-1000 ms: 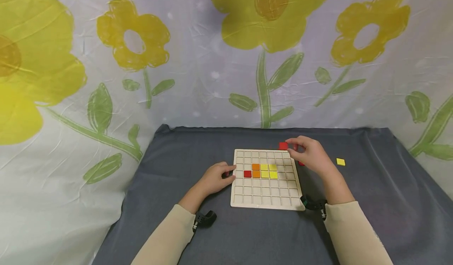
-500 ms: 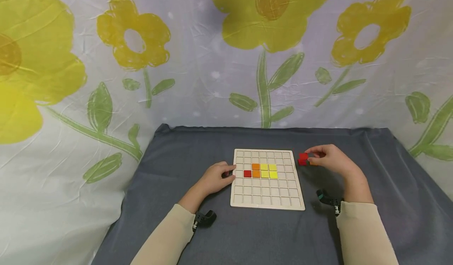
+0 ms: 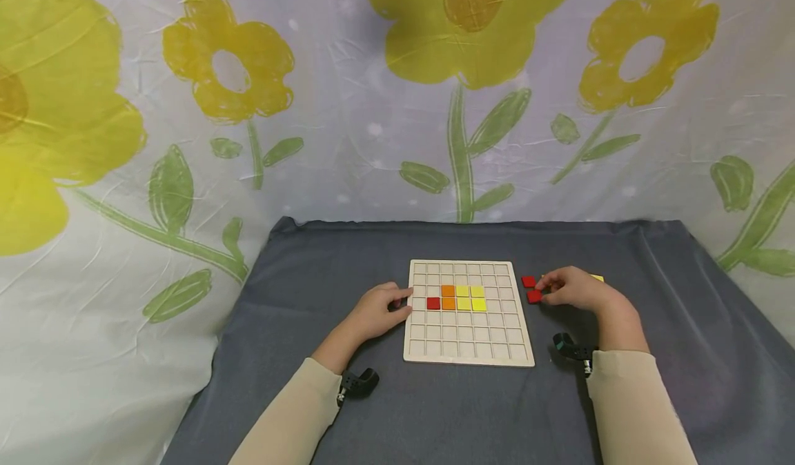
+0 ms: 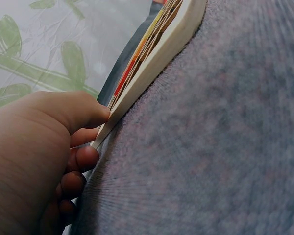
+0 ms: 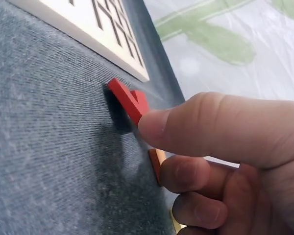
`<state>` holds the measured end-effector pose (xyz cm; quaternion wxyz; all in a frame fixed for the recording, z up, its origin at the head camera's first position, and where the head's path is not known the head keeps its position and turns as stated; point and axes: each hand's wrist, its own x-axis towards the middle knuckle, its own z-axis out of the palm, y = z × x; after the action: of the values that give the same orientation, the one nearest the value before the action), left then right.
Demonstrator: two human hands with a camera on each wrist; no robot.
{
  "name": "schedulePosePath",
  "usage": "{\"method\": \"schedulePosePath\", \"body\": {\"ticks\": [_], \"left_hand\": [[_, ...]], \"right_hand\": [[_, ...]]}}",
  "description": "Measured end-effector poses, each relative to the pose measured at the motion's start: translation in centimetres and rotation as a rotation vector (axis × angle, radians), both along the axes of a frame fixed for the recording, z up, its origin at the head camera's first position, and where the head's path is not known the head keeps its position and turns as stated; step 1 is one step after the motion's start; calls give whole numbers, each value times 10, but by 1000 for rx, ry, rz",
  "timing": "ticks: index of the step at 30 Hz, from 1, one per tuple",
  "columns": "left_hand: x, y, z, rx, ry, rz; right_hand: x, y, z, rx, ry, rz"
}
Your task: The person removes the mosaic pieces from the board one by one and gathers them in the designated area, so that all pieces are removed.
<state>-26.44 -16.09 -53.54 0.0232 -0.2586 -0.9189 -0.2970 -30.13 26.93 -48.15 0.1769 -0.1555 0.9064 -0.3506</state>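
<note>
My right hand (image 3: 574, 289) pinches a red square tile (image 3: 535, 297) just right of the wooden grid board (image 3: 468, 351). In the right wrist view that tile (image 5: 123, 100) stands tilted at the thumb tip. Behind it lies a second red tile (image 3: 528, 281) on the cloth. An orange tile (image 5: 156, 164) shows beside the fingers in the right wrist view. At the board's left edge, my left hand (image 3: 375, 311) touches the rim with thumb and index fingertips; its other fingers are bent below. The board carries one red tile (image 3: 433, 303), two orange tiles (image 3: 448, 291) and several yellow tiles (image 3: 462, 291).
Dark grey cloth (image 3: 435, 417) covers the table. Behind my right hand a yellow tile (image 3: 597, 277) is partly hidden. A white curtain (image 3: 348, 141) with painted flowers hangs at the back and sides.
My right hand has carried the red tile from behind the board's far right corner rightward, then slightly nearer, beside the other red tile. The left hand and the board stay in place.
</note>
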Motion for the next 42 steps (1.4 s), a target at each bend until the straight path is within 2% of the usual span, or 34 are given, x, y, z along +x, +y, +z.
{"method": "schedulePosePath", "body": {"ticks": [8,17,24,29,34,42], "left_hand": [[0,0,1,-4,-1,-2],[0,0,0,12,-10,5],[-1,0,-1,8,1,1],[-1,0,-1,11,2,-3],[0,0,0,5,-2,-2],[0,0,1,11,-18,11]], "right_hand": [[1,-2,1,22,17,7],[7,-3,23,-1,34,-76],[11,-9,38,-51,136,-83],[13,-17,43,-126,151,-75],[13,-29,43,-173,177,-63],[10,-58,36,-174,248,-17]]}}
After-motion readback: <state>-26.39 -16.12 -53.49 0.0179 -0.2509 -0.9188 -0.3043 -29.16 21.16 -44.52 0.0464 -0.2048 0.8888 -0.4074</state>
